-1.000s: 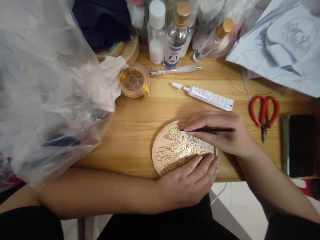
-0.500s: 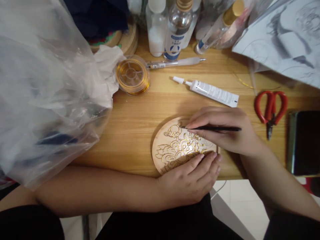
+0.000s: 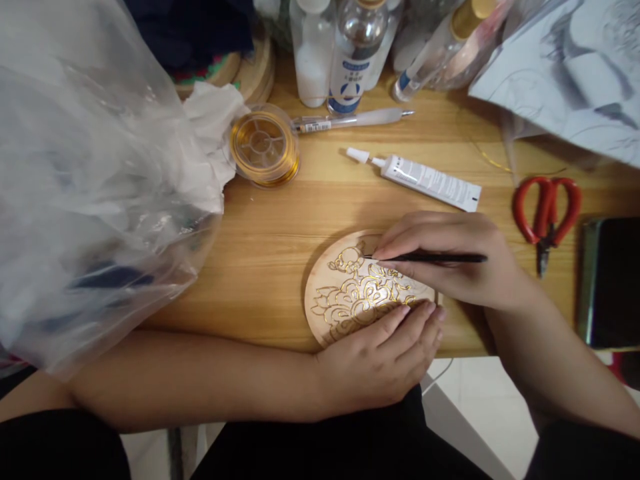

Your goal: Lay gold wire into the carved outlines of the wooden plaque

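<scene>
The right hand (image 3: 463,280) is pinching a thin stick (image 3: 440,257) over the round board (image 3: 316,283) at the view's four o'clock, the left hand (image 3: 385,360) is resting, fingers together, across its five o'clock edge, and gold lines (image 3: 367,293) are filling its middle, fainter three o'clock lines seemingly remaining.

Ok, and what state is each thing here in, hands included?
Wooden board, flat on the table, bearing gold lines
Left hand, resting on the wooden board, fingers extended
Right hand, closed around the dark tool
Dark tool, tip at the wooden board
White tube, lying down; cap seal unclear
Spool, lying flat, wound with gold wire
Pen, lying down
Pliers, handles spread
Phone, screen dark
Gold-capped bottle, slanted, capped
Plastic bag, crumpled
</scene>
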The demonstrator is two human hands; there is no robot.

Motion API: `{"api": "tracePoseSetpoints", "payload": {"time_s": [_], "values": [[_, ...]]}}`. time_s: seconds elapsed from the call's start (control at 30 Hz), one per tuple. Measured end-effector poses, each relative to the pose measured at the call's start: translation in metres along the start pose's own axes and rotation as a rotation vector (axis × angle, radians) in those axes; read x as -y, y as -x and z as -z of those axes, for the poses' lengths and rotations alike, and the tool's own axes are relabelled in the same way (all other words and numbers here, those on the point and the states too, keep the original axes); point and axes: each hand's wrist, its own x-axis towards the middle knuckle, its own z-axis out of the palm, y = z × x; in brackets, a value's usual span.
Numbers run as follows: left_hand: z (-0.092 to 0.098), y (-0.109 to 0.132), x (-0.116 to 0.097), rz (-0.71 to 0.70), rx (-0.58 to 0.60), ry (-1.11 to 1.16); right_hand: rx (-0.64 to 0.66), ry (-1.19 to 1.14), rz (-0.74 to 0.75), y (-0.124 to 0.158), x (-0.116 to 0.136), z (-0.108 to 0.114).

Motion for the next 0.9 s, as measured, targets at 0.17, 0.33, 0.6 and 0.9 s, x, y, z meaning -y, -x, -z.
{"api": "tracePoseSetpoints", "payload": {"time_s": [0.17, 0.33, 0.6, 0.9], "values": [[-0.0002, 0.0000, -0.0002, 0.005, -0.010, 0.000, -0.030, 0.003, -0.001, 0.0001, -0.0006, -0.0004], [-0.0004, -0.0005, 0.0004, -0.003, 0.002, 0.005, -0.010, -0.011, -0.009, 0.0001, -0.0001, -0.0009], [0.0000, -0.0010, 0.0004, 0.002, -0.003, 0.015, -0.006, -0.006, 0.017, -0.0007, -0.0004, 0.0000], [-0.0011, -0.0001, -0.0010, -0.015, -0.003, -0.006, 0.001, -0.012, 0.020, 0.0009, -0.0014, 0.0006]]}}
